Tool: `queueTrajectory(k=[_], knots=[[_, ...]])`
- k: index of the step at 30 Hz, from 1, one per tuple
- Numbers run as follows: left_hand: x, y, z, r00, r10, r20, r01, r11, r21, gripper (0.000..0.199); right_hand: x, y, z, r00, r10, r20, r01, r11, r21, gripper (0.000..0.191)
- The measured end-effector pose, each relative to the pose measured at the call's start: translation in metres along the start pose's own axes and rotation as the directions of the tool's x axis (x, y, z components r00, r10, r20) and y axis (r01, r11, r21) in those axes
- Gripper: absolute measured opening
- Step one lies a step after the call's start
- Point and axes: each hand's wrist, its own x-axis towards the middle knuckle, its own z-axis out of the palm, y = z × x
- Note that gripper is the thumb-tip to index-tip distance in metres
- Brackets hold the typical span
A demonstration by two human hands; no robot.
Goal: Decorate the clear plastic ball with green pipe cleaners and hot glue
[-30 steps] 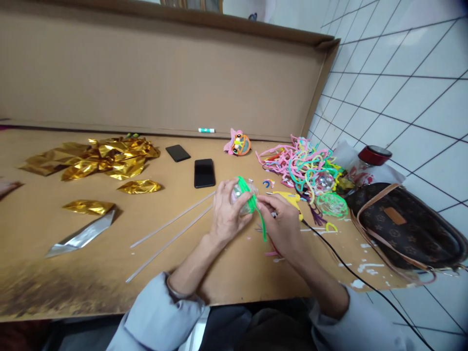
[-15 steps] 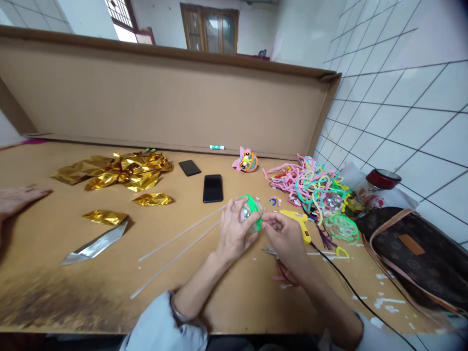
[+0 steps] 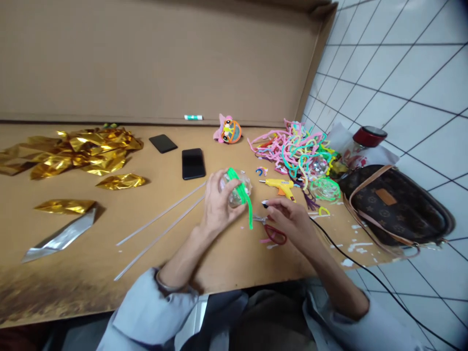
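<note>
My left hand [image 3: 216, 204] is wrapped around a clear plastic ball [image 3: 245, 181] above the table. Across the ball runs a bright green fuzzy strip [image 3: 241, 191], like a pipe cleaner, its loose end hanging down past the thumb. To the right, apart from the ball, my right hand [image 3: 287, 214] pinches a small black-and-white piece [image 3: 265, 204], too small to name surely. Under that hand lie scissors [image 3: 276, 235] with red handles, partly hidden by it. A yellow hot glue gun [image 3: 280, 184] lies just beyond my right fingers.
Pink, yellow and teal fuzzy strips [image 3: 288, 146] form a tangled heap behind the glue gun. A brown handbag [image 3: 398, 209] and a red-lidded jar [image 3: 369, 136] stand right. Two phones [image 3: 193, 163], gold foil [image 3: 91, 148] and white sticks [image 3: 161, 236] lie left. A black cord [image 3: 347, 270] crosses the right side.
My view has tipped downward. My right hand has drawn away from the ball, and the black-and-white piece now shows in its fingers. The green strip's end now hangs free.
</note>
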Motion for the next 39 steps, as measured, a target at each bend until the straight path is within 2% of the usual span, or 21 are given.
queueTrajectory(k=[2,4,7,11,16,22,26,29,33,36,39], knots=[[0.001,-0.001,0.000,1.000,-0.026,0.003,0.026,0.999,-0.024,0.055,-0.012,0.014,-0.007,0.996,-0.075,0.048,0.086,0.947,-0.310,0.022],[0.001,-0.001,0.000,0.999,-0.052,0.005,0.052,0.997,-0.056,0.056,-0.022,0.027,-0.008,0.989,-0.103,0.102,0.142,0.831,-0.537,0.021],[0.001,-0.001,0.003,0.995,-0.099,0.017,0.101,0.986,-0.130,0.057,-0.028,0.039,-0.003,0.985,-0.070,0.155,0.159,0.695,-0.701,0.028],[0.000,-0.001,0.007,0.987,-0.152,0.046,0.159,0.967,-0.201,0.058,-0.027,0.039,0.000,0.978,-0.017,0.207,0.169,0.646,-0.745,0.027],[-0.002,-0.003,0.010,0.970,-0.225,0.092,0.241,0.939,-0.245,0.060,-0.027,0.037,-0.002,0.983,0.068,0.170,0.094,0.612,-0.786,0.024],[-0.004,-0.005,0.015,0.951,-0.278,0.137,0.307,0.908,-0.285,0.063,-0.019,0.036,-0.006,0.994,0.079,0.082,0.035,0.473,-0.881,0.032],[-0.007,-0.009,0.016,0.941,-0.302,0.154,0.335,0.897,-0.288,0.067,-0.014,0.029,-0.006,0.990,0.101,0.098,0.050,0.399,-0.916,0.030],[-0.009,-0.011,0.017,0.926,-0.343,0.159,0.376,0.877,-0.297,0.072,-0.006,0.024,-0.005,0.995,0.044,0.088,0.063,0.395,-0.916,0.026],[-0.009,-0.009,0.016,0.927,-0.337,0.167,0.373,0.882,-0.287,0.070,0.020,0.016,0.004,0.999,-0.014,0.051,0.052,0.396,-0.917,0.020],[-0.007,-0.009,0.016,0.935,-0.319,0.154,0.351,0.893,-0.283,0.065,0.041,0.015,0.016,0.995,0.072,0.069,0.036,0.387,-0.921,0.033],[-0.007,-0.011,0.016,0.939,-0.320,0.126,0.343,0.894,-0.288,0.067,0.048,0.020,0.023,0.986,0.118,0.114,0.059,0.396,-0.917,0.042]])
